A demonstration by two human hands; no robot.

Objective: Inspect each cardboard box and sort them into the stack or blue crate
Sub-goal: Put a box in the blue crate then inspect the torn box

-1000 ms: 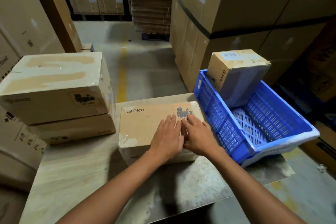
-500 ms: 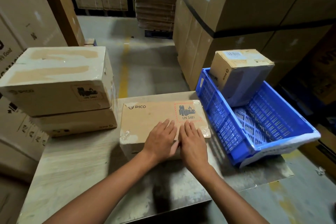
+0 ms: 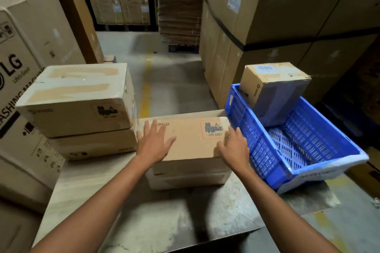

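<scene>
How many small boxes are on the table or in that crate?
4: upper box on lower box at left; middle box under the left hand and right hand; tilted box in the blue crate. Others may be hidden.

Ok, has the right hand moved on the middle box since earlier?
Yes. The right hand slid rightward, from below the UN 3481 label to the right edge of the box, by the blue crate.

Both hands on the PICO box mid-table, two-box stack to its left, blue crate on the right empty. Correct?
Not quite. The head view shows the blue crate isn't empty: a smaller cardboard box sits tilted in its far end. The rest stands.
</scene>
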